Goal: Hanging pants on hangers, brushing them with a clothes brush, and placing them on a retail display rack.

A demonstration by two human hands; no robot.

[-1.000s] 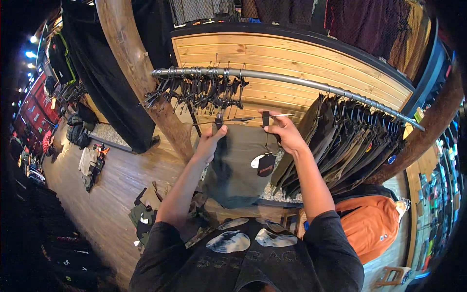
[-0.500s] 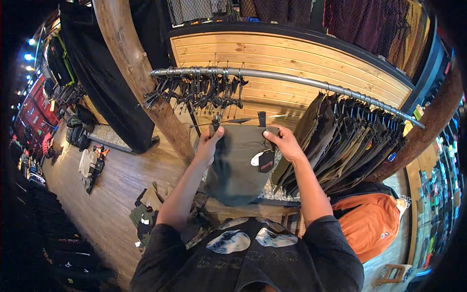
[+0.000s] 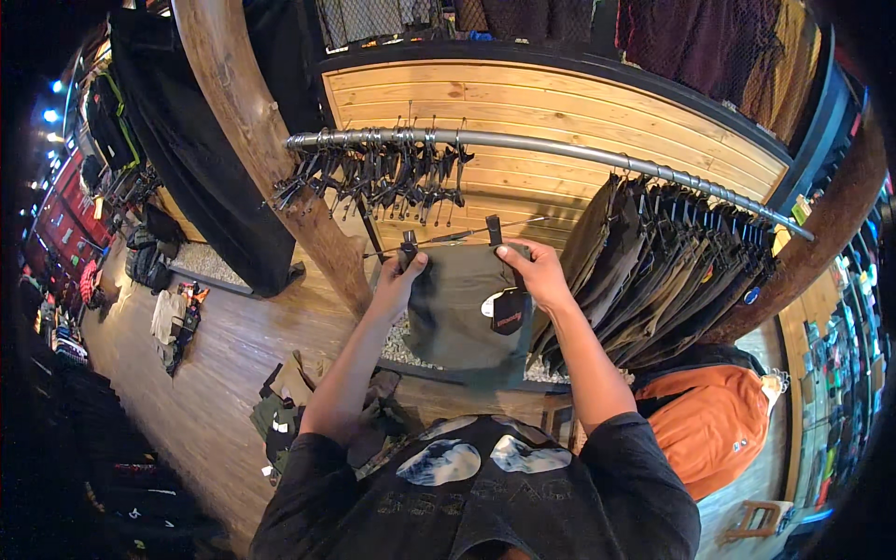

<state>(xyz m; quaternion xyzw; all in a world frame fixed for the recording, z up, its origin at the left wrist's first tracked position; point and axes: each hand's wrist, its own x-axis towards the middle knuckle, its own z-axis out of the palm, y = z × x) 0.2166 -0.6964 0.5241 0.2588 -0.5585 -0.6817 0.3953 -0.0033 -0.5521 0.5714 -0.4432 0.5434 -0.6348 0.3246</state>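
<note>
A dark olive-grey folded garment, which looks like trousers [image 3: 457, 322], is stretched upright before me from a black clip hanger [image 3: 455, 237]. My left hand [image 3: 395, 285] pinches its top left corner beside one clip. At the top right corner, my right hand [image 3: 541, 273] grips the fabric just below the other clip, thumb on the front. A black tag [image 3: 508, 311] and a white round label dangle from the garment near my right hand. The fingers behind the cloth are hidden.
A metal rail [image 3: 523, 143] spans between wooden posts beyond my hands. Bare black clip hangers [image 3: 383, 177] crowd its left end; dark trousers [image 3: 667, 271] hang at its right. Clothes lie heaped on the floor [image 3: 285, 411] at left. An orange jacket [image 3: 705, 425] is at right.
The garment has tilted slightly, its lower end swinging right, and the hanger's right side has shifted a little left. Both hands keep their hold on the top corners.
</note>
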